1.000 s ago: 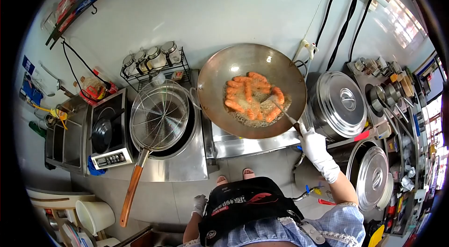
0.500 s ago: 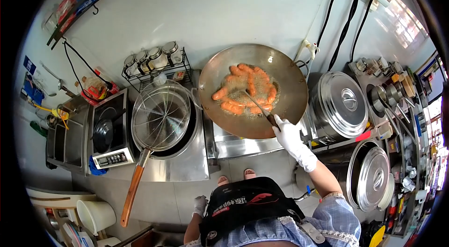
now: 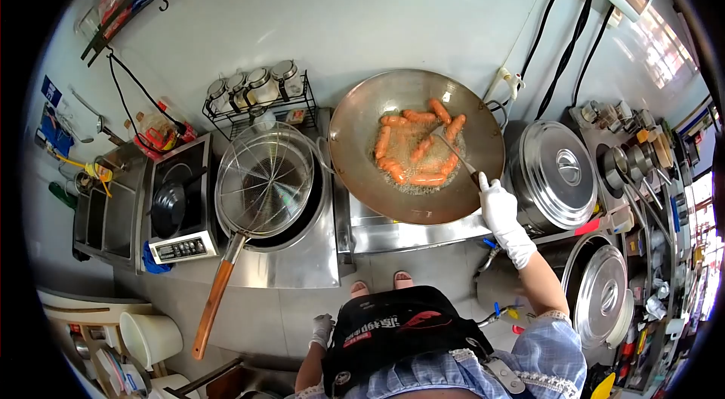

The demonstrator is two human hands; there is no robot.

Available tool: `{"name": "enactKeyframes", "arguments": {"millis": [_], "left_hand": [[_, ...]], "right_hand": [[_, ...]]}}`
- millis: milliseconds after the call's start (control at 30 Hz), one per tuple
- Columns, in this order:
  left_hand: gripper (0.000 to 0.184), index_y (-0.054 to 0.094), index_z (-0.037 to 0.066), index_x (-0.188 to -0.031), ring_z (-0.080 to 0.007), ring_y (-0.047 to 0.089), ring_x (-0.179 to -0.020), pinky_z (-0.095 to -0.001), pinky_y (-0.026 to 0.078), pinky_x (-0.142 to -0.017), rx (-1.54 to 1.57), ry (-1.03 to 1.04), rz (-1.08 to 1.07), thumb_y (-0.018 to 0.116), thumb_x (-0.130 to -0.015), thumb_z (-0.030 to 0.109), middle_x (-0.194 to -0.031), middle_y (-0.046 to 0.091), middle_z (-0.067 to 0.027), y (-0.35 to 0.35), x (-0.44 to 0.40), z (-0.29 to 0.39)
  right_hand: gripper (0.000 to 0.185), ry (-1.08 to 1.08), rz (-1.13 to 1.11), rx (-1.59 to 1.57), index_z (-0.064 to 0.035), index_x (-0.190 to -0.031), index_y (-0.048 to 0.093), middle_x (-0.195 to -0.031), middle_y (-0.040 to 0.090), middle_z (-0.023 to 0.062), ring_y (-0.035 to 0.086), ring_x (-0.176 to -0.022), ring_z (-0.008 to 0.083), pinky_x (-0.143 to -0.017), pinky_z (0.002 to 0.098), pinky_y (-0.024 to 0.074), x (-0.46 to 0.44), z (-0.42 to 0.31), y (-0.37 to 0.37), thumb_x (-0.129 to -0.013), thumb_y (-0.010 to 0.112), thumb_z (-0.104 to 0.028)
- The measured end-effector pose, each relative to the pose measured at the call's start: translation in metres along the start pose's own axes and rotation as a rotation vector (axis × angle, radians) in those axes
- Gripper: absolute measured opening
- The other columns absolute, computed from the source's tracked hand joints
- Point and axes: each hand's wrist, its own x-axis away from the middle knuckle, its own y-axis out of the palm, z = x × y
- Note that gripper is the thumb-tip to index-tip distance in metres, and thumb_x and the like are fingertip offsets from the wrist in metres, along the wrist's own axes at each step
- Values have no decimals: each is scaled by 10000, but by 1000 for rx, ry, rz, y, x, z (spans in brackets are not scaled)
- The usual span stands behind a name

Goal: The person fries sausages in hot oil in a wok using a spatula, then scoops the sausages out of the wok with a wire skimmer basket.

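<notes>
My right hand, in a white glove, is closed around the dark handle of a metal wok spatula. The spatula reaches down into a wide wok, its tip among the sausages. Several reddish sausages lie in bubbling oil, most of them in a rough ring with one nearer the middle. My left hand, also gloved, hangs low beside the black apron. Its fingers look curled in, and nothing shows in them.
Left of the wok, a wire strainer with a wooden handle rests over a pot, its handle jutting past the counter edge. Beyond is an induction cooker with a black pan. A lidded steel pot stands right; spice jars stand behind.
My right hand and the spatula have shifted right. The sausages have spread from a tighter cluster into a looser ring. My left hand stays low at my side.
</notes>
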Motion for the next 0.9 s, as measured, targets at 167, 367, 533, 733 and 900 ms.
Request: {"name": "enactKeyframes", "arguments": {"millis": [167,367,533,733,900], "left_hand": [[200,596,-20,-886,-199,558,-552,-309,438,-490,17,28,-28,519,-860,163,-670,598,-120,2,-2,7],[186,594,-14,-874,-195,548,-530,-311,435,-481,-25,51,-23,515,-864,154,-653,592,-118,3,-14,8],[191,593,-10,-870,-195,539,-513,-314,427,-470,-26,27,-27,517,-859,164,-641,593,-120,2,-5,8],[268,610,-30,-930,-221,547,-528,-340,446,-511,13,22,0,525,-831,204,-683,622,-135,2,5,2],[281,604,-49,-952,-243,586,-576,-350,467,-542,22,28,9,533,-821,189,-699,637,-151,-1,6,-8]], "right_hand": [[478,49,-122,-110,-95,-1254,566,-818,586,117,610,-567,266,-513,372,488,30,3,-41,-789,630,-186],[464,87,-29,-266,-90,-1253,568,-804,576,113,620,-616,261,-533,368,487,37,4,-63,-812,637,-215],[472,70,-31,-336,-82,-1276,536,-871,576,112,622,-637,265,-552,370,491,14,-18,-75,-834,621,-226],[415,-17,35,-341,-93,-1249,555,-795,552,87,611,-609,233,-510,357,485,-22,-53,-66,-850,579,-207],[385,-79,117,-237,-116,-1226,589,-715,534,75,597,-575,186,-451,332,465,-38,-65,-32,-848,531,-157]]}}
